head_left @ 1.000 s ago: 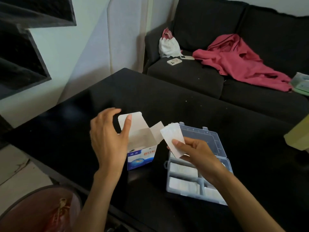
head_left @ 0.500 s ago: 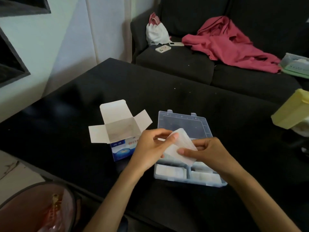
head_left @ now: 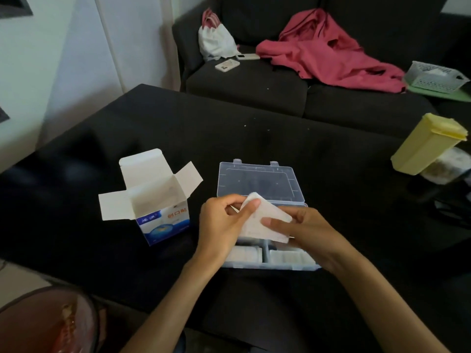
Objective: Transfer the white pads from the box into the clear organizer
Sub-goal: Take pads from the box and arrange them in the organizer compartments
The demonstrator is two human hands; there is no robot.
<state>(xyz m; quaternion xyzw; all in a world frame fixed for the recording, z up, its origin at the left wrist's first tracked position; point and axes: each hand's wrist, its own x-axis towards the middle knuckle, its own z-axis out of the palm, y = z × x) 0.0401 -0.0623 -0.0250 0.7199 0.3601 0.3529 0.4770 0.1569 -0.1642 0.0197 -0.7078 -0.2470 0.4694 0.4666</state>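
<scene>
A stack of white pads (head_left: 263, 221) is held above the clear organizer (head_left: 260, 182), whose lid lies open toward the sofa. My left hand (head_left: 224, 225) pinches the stack's left end between thumb and fingers. My right hand (head_left: 305, 228) grips its right side, thumb on top. More white pads (head_left: 290, 256) lie in the organizer's front compartments, partly hidden by my hands. The blue and white box (head_left: 163, 220) stands to the left with its flaps open; no pads are visible inside it.
A yellow lidded container (head_left: 428, 146) lies tilted at the black table's right edge. A dark sofa (head_left: 254, 82) behind holds a white bag, two phones, a pink garment and a white basket. A reddish bin (head_left: 46, 324) sits at the lower left.
My left hand left the box flap and came over to the pads that my right hand held. Both hands now hold the stack low over the organizer. The camera view shifted.
</scene>
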